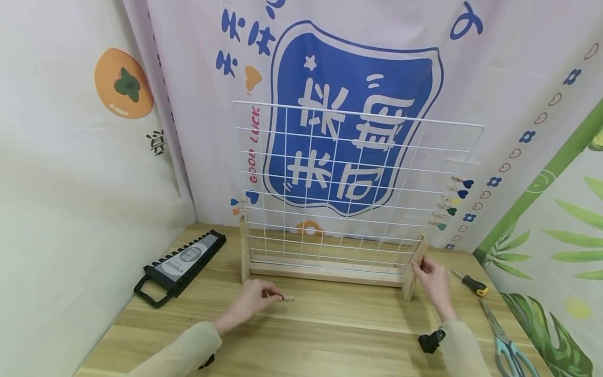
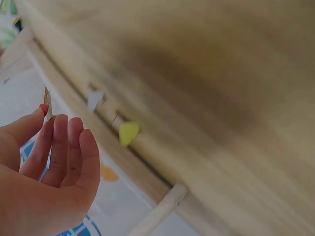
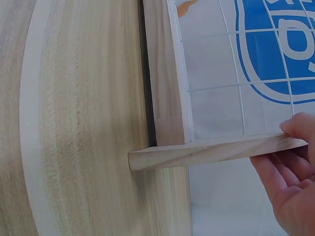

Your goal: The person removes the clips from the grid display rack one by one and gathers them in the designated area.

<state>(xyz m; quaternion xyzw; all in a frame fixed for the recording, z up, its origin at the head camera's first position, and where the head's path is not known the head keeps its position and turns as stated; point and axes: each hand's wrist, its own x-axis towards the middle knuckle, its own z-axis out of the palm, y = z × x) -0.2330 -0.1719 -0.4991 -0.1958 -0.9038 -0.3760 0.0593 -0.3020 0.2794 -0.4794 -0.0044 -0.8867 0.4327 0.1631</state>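
Note:
My left hand (image 1: 254,301) is low over the table in front of the rack, pinching a small wooden clothespin (image 2: 47,96) with a red ornament between thumb and index finger. The other fingers are bent loosely beside it. In the left wrist view, a clip with a yellow heart (image 2: 129,132) and one with a whitish ornament (image 2: 95,99) lie by the rack's base. My right hand (image 1: 432,280) grips the right wooden upright (image 3: 216,152) of the stand, thumb on one side and fingers on the other. A white wire grid (image 1: 358,173) stands upright in the wooden base (image 1: 325,274).
Several heart clothespins (image 1: 451,211) hang along the grid's right edge, a few more (image 1: 237,202) at its left. A black holder (image 1: 183,264) lies at the left of the table (image 1: 330,340). A screwdriver (image 1: 473,285) and scissors (image 1: 504,340) lie at the right.

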